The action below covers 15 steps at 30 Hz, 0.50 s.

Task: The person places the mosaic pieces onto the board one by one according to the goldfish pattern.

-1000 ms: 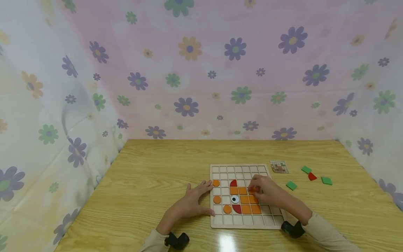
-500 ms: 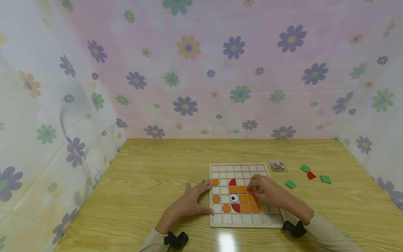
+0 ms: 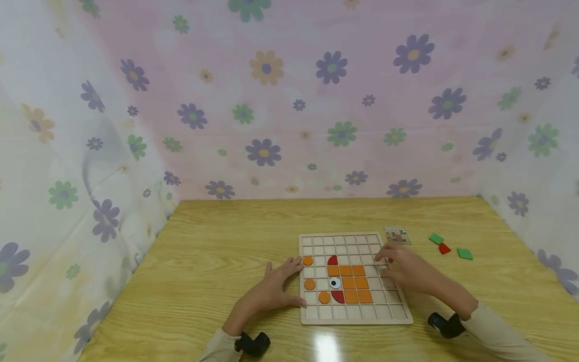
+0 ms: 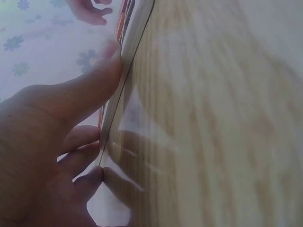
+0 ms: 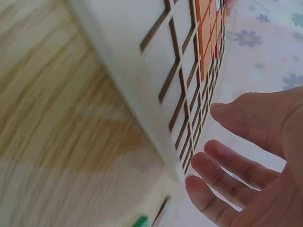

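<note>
A wooden grid board point(image 3: 353, 322) lies on the table, with several orange square tiles point(image 3: 350, 283) set in its cells. Two red quarter-round tiles point(image 3: 337, 296) and a white eye disc point(image 3: 334, 283) sit along the left side of that orange block, and orange round tiles point(image 3: 309, 284) lie further left. My left hand point(image 3: 271, 291) rests against the board's left edge, thumb and fingertips touching it. Over the board's right side hovers my right hand point(image 3: 409, 269); in the right wrist view its thumb and fingers point(image 5: 220, 172) are apart, with nothing between them.
Beyond the board's far right corner lies a small patterned card point(image 3: 397, 236). To its right are a green tile point(image 3: 436, 239), a red quarter-round tile point(image 3: 445, 249) and another green tile point(image 3: 464, 254). A flowered cloth point(image 3: 289, 125) hangs behind the table.
My right hand has let go of an orange square tile, which now lies in the top row of the orange block, and moved right. The nearest green tile is now out of sight.
</note>
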### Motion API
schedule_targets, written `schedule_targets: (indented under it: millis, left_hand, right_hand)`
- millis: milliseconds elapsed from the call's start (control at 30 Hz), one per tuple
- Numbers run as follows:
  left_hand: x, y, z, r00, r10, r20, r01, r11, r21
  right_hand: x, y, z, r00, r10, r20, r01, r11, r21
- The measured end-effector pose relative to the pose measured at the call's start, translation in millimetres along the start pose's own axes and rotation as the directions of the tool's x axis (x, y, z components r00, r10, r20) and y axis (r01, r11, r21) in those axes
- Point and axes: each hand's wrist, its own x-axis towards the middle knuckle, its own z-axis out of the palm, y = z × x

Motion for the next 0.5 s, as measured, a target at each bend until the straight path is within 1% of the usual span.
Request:
schedule_targets:
  millis: [133, 267, 433, 500]
  left_hand:
    - [-0.2, -0.5, -0.2, 1.0, -0.003, -0.003, 0.003, 1.0, 0.003]
    - [-0.3, -0.7, -0.3, 1.0, -0.001, -0.005, 0.001, 1.0, 0.005]
    - [-0.3, -0.2, -0.1, 1.0, -0.001, -0.002, 0.001, 1.0, 0.007]
    - [-0.5, -0.1, -0.1, 1.0, -0.002, -0.003, 0.003, 1.0, 0.008]
  right_hand:
    - [-6.5, 6.1, -9.1, 0.998, 0.055, -0.021, -0.055, 0.998, -0.023]
    - [-15.5, 14.4, -16.1, 0.996, 0.077, -0.055, -0.079, 0.996, -0.047]
    - [-27.6, 29.9, -23.5, 0.992, 0.059, -0.111, -0.071, 0.991, -0.109]
    - [-31.3, 34.8, -27.4, 0.991, 0.05, -0.125, -0.065, 0.991, -0.114]
